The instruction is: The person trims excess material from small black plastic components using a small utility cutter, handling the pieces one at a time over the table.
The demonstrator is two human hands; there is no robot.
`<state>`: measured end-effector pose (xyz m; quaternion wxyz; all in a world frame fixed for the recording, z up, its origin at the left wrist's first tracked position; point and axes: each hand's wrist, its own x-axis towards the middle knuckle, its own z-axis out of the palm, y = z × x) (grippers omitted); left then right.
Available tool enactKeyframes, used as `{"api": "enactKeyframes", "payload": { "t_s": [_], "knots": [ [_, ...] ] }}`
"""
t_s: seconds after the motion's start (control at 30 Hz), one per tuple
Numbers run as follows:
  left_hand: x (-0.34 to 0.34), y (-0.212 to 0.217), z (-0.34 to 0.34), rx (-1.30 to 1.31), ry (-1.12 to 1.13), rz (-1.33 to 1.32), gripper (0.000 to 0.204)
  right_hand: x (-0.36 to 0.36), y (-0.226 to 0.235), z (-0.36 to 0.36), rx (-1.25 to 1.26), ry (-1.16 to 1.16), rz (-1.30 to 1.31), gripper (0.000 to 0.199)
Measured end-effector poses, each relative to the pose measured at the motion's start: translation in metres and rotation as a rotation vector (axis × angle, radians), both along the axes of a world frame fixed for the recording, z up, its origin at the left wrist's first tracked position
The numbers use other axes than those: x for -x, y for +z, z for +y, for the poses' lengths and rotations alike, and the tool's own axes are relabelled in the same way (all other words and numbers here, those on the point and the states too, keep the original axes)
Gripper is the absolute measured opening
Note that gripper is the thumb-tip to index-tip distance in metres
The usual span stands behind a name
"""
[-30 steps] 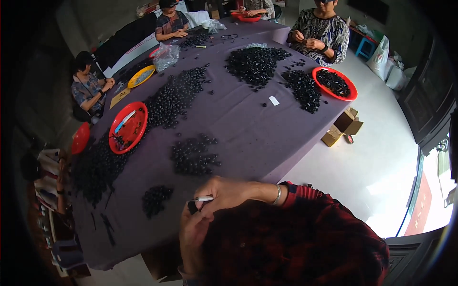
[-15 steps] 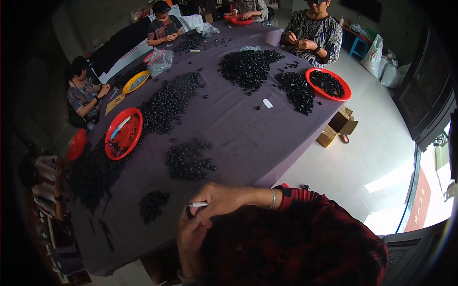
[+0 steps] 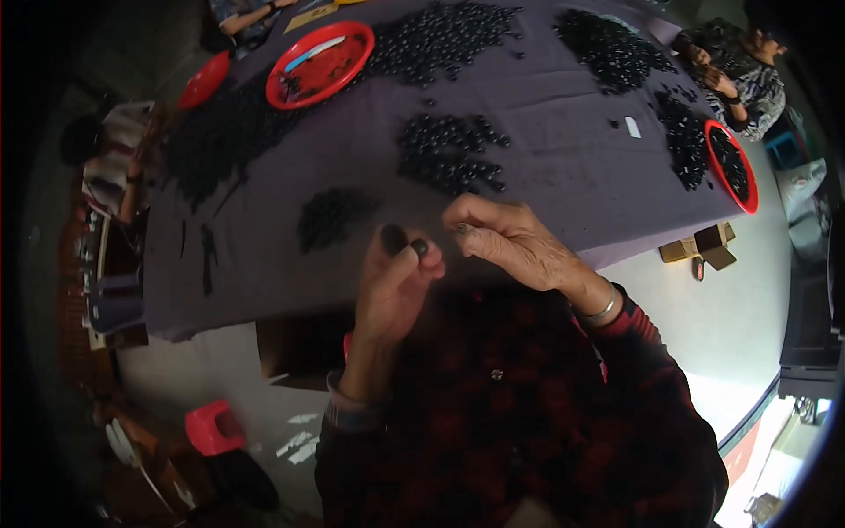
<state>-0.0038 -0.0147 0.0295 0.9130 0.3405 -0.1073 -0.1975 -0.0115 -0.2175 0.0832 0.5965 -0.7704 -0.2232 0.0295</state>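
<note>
The left hand (image 3: 387, 295) pinches a black rounded piece (image 3: 393, 236); just right, apart, the right hand (image 3: 528, 251) presses thumb to forefinger, contents unclear.

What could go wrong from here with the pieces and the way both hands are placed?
1. The dark round piece at the left hand's grip could slip; near the table's front edge, it might drop to the floor.
2. The right hand's grip appears close to the loose round beads; a brush might scatter them.
3. A dropped piece could get mixed into the small dark heap.
</note>
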Motion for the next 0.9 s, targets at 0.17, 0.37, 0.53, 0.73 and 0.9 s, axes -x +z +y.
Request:
{"api": "enactKeyframes", "payload": {
  "t_s": [0.17, 0.37, 0.53, 0.73, 0.9],
  "knots": [
    [0.004, 0.005, 0.005, -0.021, 0.037, -0.033, 0.010, 0.003, -0.021, 0.017, 0.073, -0.011, -0.219, 0.022],
    [0.009, 0.002, 0.005, 0.010, 0.029, -0.032, 0.012, 0.008, -0.023, 0.019, 0.171, -0.016, -0.373, 0.016],
    [0.006, 0.000, 0.005, 0.014, 0.001, -0.019, 0.013, 0.005, -0.027, 0.020, 0.119, -0.013, -0.368, 0.017],
    [0.003, -0.007, 0.008, 0.009, -0.044, -0.032, 0.016, 0.003, -0.027, 0.020, 0.089, 0.008, -0.256, 0.018],
    [0.006, -0.003, 0.005, -0.053, -0.006, -0.005, 0.018, -0.002, -0.032, 0.016, 0.123, -0.075, -0.255, 0.018]
  ]
}}
